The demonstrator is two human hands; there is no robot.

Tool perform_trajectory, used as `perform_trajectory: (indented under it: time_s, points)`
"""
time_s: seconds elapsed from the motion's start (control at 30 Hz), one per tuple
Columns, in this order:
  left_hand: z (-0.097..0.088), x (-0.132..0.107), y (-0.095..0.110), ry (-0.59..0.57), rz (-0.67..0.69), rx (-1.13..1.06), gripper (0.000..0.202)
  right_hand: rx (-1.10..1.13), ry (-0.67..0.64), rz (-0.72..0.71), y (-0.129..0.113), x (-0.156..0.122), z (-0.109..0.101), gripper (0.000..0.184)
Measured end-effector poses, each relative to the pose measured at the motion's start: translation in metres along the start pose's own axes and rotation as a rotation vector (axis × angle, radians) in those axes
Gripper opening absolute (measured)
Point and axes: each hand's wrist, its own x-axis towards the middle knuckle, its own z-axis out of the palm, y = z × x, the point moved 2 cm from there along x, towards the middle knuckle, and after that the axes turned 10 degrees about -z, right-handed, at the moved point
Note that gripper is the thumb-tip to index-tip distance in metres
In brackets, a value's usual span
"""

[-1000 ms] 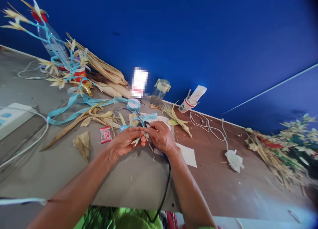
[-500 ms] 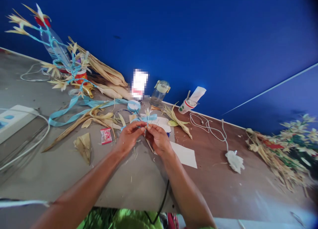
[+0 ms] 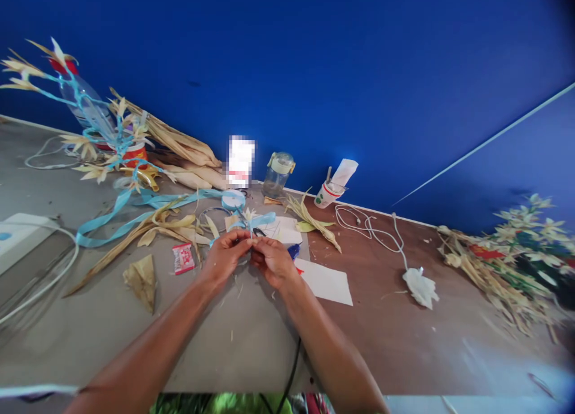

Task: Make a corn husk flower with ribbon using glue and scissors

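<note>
Between the fingertips of both hands stands a small husk flower (image 3: 250, 214), its pale petals pointing up and a light blue strip (image 3: 268, 218) sticking out beside it to the right. My left hand (image 3: 226, 255) pinches the flower's stem from the left. Pressed close against it, my right hand (image 3: 275, 262) pinches the same stem from the right. Fingers cover most of the stem. Just behind the hands lie a roll of light blue tape (image 3: 233, 199) and dark-handled scissors (image 3: 258, 232), partly hidden.
Dried husks (image 3: 173, 222) and a long blue ribbon (image 3: 101, 241) spread to the left, near a red-and-white packet (image 3: 183, 259). At the back stand a clear jar (image 3: 278, 175) and a paper cup (image 3: 327, 195). White paper (image 3: 327, 282), a cable (image 3: 375, 229) and a flower bundle (image 3: 503, 270) lie rightward.
The view has tilted, so the scene sits slightly further left. Both hands stay together on the flower's stem; the stick end seen below them earlier no longer shows.
</note>
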Motion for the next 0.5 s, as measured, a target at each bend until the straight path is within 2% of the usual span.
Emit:
perform_trajectory:
  time_s: [0.23, 0.33, 0.43, 0.5]
  points:
    - [0.000, 0.003, -0.006, 0.014, 0.009, -0.014, 0.023, 0.005, 0.037, -0.030, 0.004, 0.002, 0.000, 0.020]
    - [0.002, 0.002, -0.005, 0.028, -0.005, -0.085, 0.031, -0.091, 0.097, -0.116, 0.005, 0.004, 0.000, 0.017]
    - [0.001, 0.002, -0.002, 0.041, 0.031, -0.138, 0.027, -0.202, 0.156, -0.212, 0.009, 0.006, 0.000, 0.015]
    - [-0.002, 0.003, 0.002, 0.056, 0.064, -0.205, 0.025, -0.226, 0.141, -0.207, 0.011, 0.006, 0.002, 0.014]
